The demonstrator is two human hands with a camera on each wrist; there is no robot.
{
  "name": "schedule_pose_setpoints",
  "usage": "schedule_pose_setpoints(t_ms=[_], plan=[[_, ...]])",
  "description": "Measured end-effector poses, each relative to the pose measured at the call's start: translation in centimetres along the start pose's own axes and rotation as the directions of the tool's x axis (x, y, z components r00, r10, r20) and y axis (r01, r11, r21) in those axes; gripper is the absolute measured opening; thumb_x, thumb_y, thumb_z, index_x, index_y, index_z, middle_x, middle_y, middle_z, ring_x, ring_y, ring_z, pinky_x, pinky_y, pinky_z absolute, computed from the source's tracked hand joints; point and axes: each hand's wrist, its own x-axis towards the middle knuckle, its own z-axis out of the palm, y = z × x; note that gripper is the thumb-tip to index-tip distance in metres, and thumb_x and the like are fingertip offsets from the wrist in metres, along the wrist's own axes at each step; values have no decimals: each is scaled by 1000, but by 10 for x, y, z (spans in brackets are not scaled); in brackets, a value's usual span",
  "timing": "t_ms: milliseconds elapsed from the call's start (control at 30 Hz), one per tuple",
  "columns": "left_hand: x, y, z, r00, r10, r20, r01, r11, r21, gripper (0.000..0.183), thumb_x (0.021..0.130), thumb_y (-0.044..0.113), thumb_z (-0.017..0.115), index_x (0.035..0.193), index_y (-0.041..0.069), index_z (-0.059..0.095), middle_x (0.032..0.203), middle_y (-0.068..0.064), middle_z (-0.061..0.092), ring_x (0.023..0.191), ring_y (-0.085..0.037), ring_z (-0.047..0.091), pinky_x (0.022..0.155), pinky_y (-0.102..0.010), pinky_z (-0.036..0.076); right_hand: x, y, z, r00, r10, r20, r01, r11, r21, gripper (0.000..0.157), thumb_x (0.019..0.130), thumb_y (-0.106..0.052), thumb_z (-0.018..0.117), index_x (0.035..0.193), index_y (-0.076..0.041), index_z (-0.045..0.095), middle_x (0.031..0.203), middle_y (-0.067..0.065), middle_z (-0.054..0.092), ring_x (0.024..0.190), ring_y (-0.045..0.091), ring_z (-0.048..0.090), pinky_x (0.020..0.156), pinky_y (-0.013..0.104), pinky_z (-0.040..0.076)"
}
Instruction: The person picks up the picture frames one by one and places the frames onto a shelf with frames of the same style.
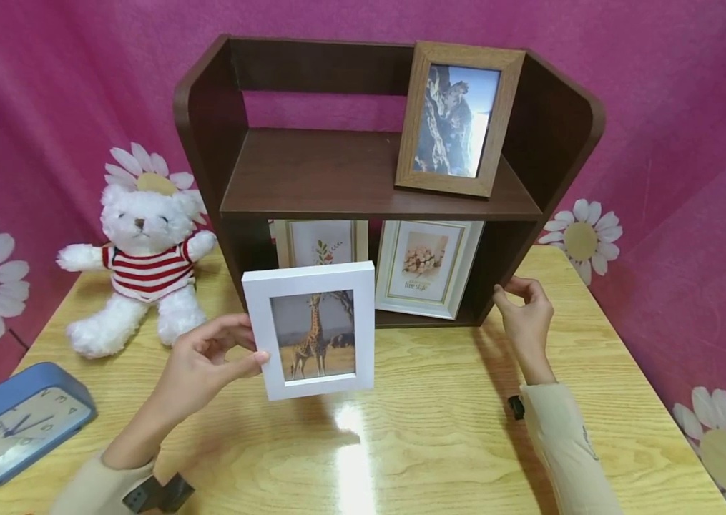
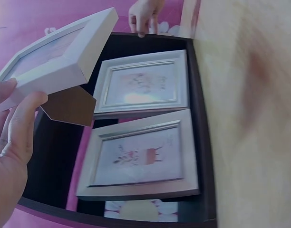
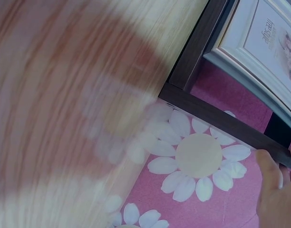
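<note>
My left hand holds a white picture frame with a giraffe photo by its left edge, thumb on the front. It is held up in front of the shelf, and its brown stand leg shows in the left wrist view. My right hand touches the lower right side of the dark brown shelf, thumb and fingers at the panel's edge. On the lower level lean a cream frame with a plant print, partly hidden by the giraffe frame, and a white frame with a flower print.
A wooden picture frame with a rocky photo stands on the shelf's upper right. A white teddy bear in a striped sweater sits left of the shelf. A blue clock lies at the table's left edge. Pink flowered cloth hangs behind.
</note>
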Motion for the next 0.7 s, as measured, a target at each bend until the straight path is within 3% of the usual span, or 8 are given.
schedule_pose_setpoints(t_ms=[267, 567, 700], plan=[[17, 14, -4, 999, 31, 7, -31, 999, -26, 55, 72, -22, 67, 109, 18, 66, 88, 4, 70, 80, -7, 65, 60, -29, 59, -3, -10, -2, 1000, 22, 16, -22, 1000, 19, 19, 82, 3, 65, 98, 11, 60, 73, -22, 56, 74, -6, 53, 76, 9, 41], [46, 37, -11, 995, 39, -97, -38, 999, 7, 52, 71, -23, 67, 105, 17, 69, 83, 2, 71, 76, -8, 65, 62, -21, 58, 2, 4, 0, 1000, 20, 8, -20, 1000, -6, 18, 83, -2, 66, 97, 7, 59, 73, -26, 54, 76, -5, 54, 78, 11, 42], [57, 48, -14, 990, 17, -143, -18, 1000, -7, 51, 72, -23, 66, 104, 17, 70, 83, 1, 71, 72, -8, 66, 59, -24, 58, 2, 3, 0, 1000, 17, 10, -17, 1000, -8, 18, 83, -2, 66, 98, 7, 59, 73, -26, 54, 77, -5, 54, 79, 12, 42]])
